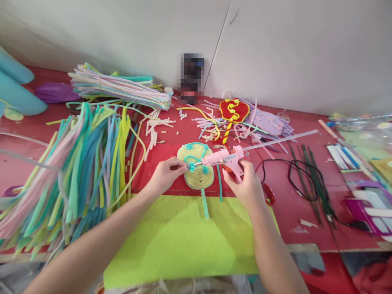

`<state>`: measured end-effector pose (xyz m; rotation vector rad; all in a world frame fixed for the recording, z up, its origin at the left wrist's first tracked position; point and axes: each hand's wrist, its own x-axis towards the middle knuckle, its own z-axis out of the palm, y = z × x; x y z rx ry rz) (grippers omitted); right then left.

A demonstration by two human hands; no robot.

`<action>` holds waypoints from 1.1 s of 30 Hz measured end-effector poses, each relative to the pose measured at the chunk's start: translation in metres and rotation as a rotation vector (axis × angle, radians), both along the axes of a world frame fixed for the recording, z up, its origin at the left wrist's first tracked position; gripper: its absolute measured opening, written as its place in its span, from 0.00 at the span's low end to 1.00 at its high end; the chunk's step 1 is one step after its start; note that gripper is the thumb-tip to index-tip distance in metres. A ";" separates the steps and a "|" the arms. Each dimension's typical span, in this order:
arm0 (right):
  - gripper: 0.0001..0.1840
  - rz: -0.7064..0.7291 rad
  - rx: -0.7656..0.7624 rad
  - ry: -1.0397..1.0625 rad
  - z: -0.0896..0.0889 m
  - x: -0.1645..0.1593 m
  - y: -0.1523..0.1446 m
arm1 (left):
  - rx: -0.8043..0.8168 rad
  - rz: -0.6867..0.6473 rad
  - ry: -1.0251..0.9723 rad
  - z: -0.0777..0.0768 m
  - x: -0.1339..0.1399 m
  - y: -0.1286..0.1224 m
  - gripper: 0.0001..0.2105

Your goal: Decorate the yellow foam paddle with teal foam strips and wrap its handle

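— While the right hand point(246, 181) wraps the pink glue gun point(226, 158), what's the left hand point(167, 174) doing?
— Pinching a teal knot point(192, 167) over the fan point(200, 179), mid-dial; there's room toward six o'clock, green sheet point(183, 241) overhanging the table edge point(301, 248)

Pink glue gun point(224, 159) over yellow fan point(196, 178)

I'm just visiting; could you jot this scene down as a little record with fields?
Left hand: seems to pinch a small teal piece at the nozzle tip
Right hand: grips a pink glue gun
Glue stick: pokes out of the gun's back
Beneath the hands: pale-yellow, fan-shaped piece with teal trim
Nearest the person: lime-green sheet
Far side: red-and-yellow fan-shaped piece
Person's left: colourful stems
Table: red
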<state>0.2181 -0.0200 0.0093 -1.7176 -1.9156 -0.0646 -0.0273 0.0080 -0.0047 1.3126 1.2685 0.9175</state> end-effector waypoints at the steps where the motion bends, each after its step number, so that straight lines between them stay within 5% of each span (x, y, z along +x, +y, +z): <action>1: 0.25 0.003 0.009 -0.012 -0.001 0.001 0.000 | 0.009 -0.005 0.005 0.000 -0.001 0.000 0.13; 33: 0.19 0.123 0.030 0.024 -0.006 0.008 0.001 | 0.023 -0.040 0.003 -0.004 -0.004 0.002 0.10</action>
